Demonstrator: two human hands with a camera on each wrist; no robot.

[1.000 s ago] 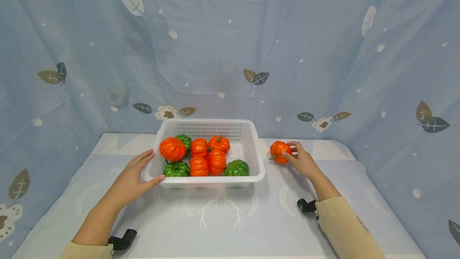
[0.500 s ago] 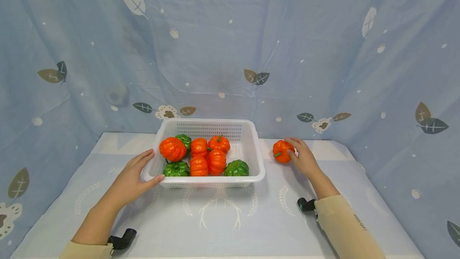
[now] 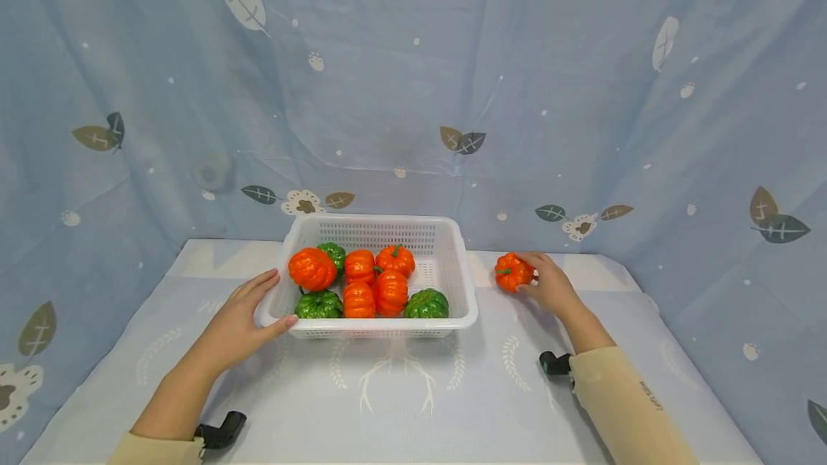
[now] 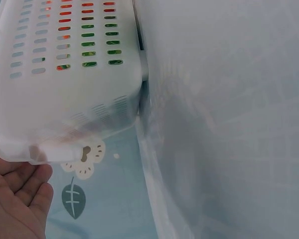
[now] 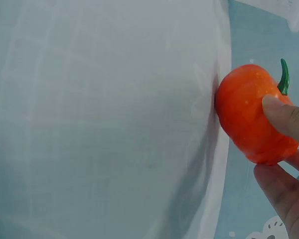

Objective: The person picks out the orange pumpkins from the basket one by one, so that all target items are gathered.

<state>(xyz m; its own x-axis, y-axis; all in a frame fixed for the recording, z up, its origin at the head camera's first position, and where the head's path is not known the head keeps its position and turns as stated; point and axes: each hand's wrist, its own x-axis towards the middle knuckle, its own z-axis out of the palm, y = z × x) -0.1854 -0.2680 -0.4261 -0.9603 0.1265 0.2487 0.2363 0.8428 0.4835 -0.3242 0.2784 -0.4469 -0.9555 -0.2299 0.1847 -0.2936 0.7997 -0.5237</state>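
Note:
A small glossy orange pumpkin [image 3: 513,273] with a green stem is at the back right of the table. My right hand [image 3: 549,287] holds it from the right side; in the right wrist view the thumb [image 5: 284,117] presses one face of the pumpkin [image 5: 254,114] and the fingers are under the other. At the left end of a white plastic basket [image 3: 465,271], my left hand [image 3: 242,321] rests spread around the front corner, thumb on the front rim. Relaxed fingers [image 4: 35,186] touch the basket's rim in the left wrist view. Orange pumpkins [image 3: 312,269] and green pumpkins [image 3: 426,303] lie inside.
A pale patterned cloth covers the table [image 3: 388,407]. Behind it and at both sides hangs a blue curtain [image 3: 388,92], close to the basket's back wall. Black wrist mounts [image 3: 222,430] stick out from both sleeves.
My right hand has moved slightly right with the orange pumpkin, and its stem has turned upward and left. My left hand and the basket stay in place.

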